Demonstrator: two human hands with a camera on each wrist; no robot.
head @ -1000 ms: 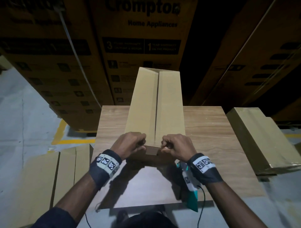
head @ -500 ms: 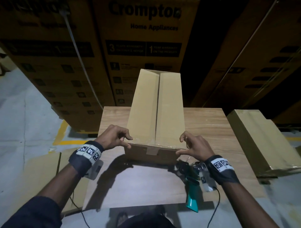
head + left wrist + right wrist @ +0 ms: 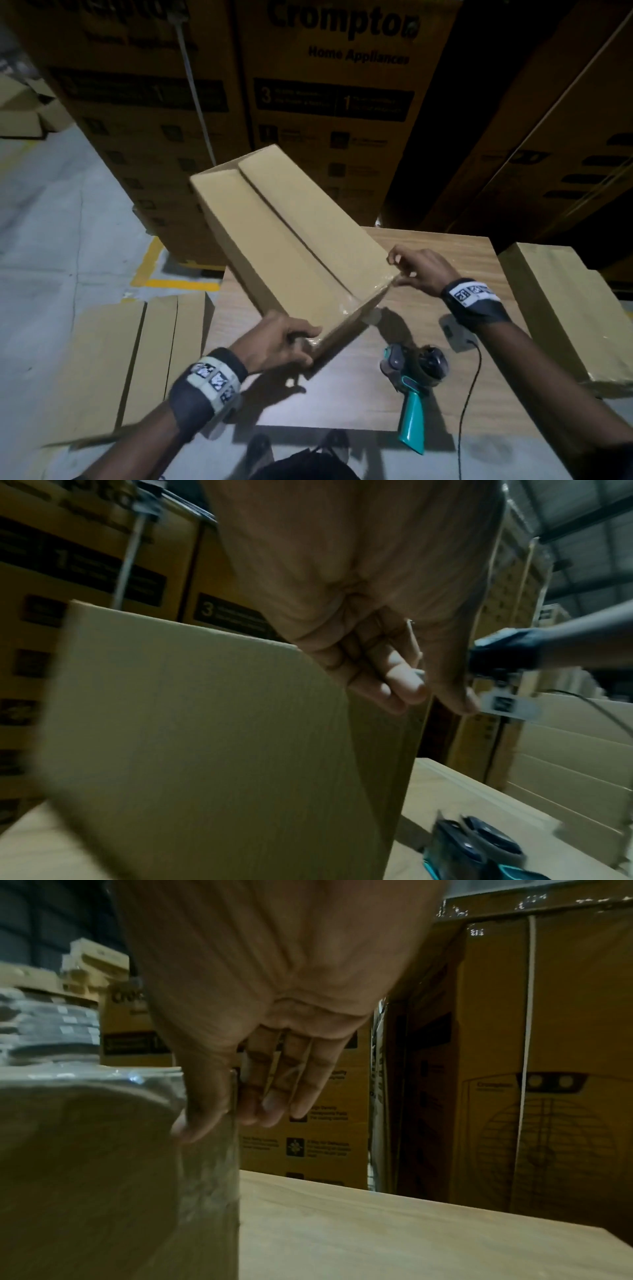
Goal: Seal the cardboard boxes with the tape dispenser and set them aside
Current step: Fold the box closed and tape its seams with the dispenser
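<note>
Swung leftward since before, box (image 3: pixel 291 236) — left hand (image 3: pixel 274 346), right hand (image 3: pixel 421 270) each grasping near corners.

Dim warehouse, grey concrete floor (image 3: pixel 51 240) with yellow line (image 3: pixel 178 284), wooden table (image 3: pixel 445 253), stacked printed appliance cartons (image 3: pixel 329 102) behind

A: Long tan cardboard box (image 3: pixel 291 233), matt, w/ glossy clear tape film at the near end.

B: Table (image 3: pixel 445 246)?

A: Pale wood-grain top, smooth, slight sheen. Teal plastic-handled tape dispenser (image 3: pixel 412 394), dark plastic body. Grey floor (image 3: pixel 51 240) looks like dull concrete.
</note>
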